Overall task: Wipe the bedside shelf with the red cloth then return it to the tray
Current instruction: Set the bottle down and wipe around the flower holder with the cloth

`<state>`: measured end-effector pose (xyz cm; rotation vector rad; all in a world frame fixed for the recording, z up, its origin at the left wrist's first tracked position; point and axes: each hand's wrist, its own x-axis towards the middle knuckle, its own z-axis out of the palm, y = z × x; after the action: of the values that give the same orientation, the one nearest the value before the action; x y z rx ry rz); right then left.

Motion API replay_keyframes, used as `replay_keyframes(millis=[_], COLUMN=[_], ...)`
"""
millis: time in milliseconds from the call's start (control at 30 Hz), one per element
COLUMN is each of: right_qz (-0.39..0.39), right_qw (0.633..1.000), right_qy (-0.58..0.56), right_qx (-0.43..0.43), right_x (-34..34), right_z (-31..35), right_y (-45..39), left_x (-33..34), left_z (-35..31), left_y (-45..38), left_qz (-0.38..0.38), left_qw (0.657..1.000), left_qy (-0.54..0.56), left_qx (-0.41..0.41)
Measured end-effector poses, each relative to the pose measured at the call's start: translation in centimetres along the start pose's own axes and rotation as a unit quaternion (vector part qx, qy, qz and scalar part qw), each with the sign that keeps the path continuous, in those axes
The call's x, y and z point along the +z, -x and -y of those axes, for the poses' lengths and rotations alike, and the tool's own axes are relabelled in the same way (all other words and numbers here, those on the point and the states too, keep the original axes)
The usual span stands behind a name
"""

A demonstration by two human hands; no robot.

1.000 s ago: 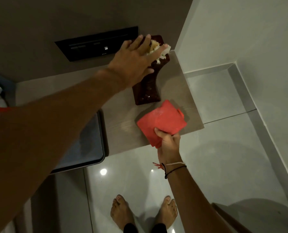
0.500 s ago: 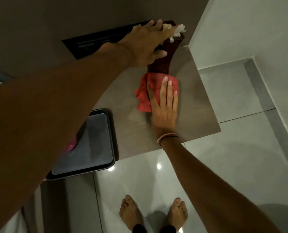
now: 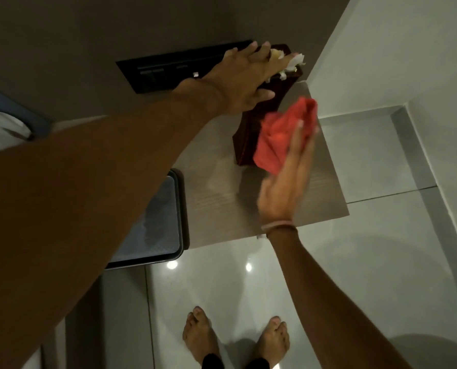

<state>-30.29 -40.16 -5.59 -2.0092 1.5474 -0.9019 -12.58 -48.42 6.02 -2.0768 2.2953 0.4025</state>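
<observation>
Wiping underway: right hand (image 3: 283,190), fingers flat together, presses red cloth (image 3: 280,139) on bedside shelf (image 3: 222,198); left hand (image 3: 243,78), fingers spread, steadies tissue box (image 3: 246,139). Return to tray (image 3: 155,230) not yet done.

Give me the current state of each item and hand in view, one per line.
red cloth: bunched, pressed under the right hand against the dark box.
right hand: flat, fingers extended on the cloth.
left hand: open, resting on top of the box.
dark wooden box: upright on the shelf, white tissue at its top.
bedside shelf: being wiped.
tray: holds no cloth.
</observation>
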Motion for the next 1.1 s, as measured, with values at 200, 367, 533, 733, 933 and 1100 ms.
replay_keyframes(millis=[200, 367, 533, 733, 933, 1100], right_qz=[0.142, 0.170, 0.203, 0.153, 0.079, 0.068], right_qw=[0.960, 0.933, 0.963, 0.988, 0.951, 0.896], right_qy=[0.214, 0.289, 0.161, -0.001, -0.206, -0.341], right_qx=[-0.108, -0.129, -0.068, 0.031, 0.216, 0.275], right_x=[4.2, 3.2, 0.2, -3.2, -6.2, -8.3], right_z=[-2.4, -6.6, -5.7, -4.4, -3.1, -3.2], right_y=[0.2, 5.1, 7.4, 11.1, 12.8, 13.1], left_x=[-0.2, -0.1, -0.2, 1.5, 4.3, 4.8], left_z=[0.3, -0.2, -1.0, -2.6, -5.1, -6.0], left_y=[-0.2, 0.4, 0.9, 2.8, 5.8, 6.1], left_qz=[0.002, -0.005, 0.006, -0.019, -0.058, -0.061], left_qw=[1.000, 1.000, 1.000, 0.998, 0.995, 0.994], left_qy=[-0.002, -0.010, -0.015, -0.056, -0.079, -0.082], left_qx=[-0.015, -0.008, -0.005, 0.000, -0.010, -0.032])
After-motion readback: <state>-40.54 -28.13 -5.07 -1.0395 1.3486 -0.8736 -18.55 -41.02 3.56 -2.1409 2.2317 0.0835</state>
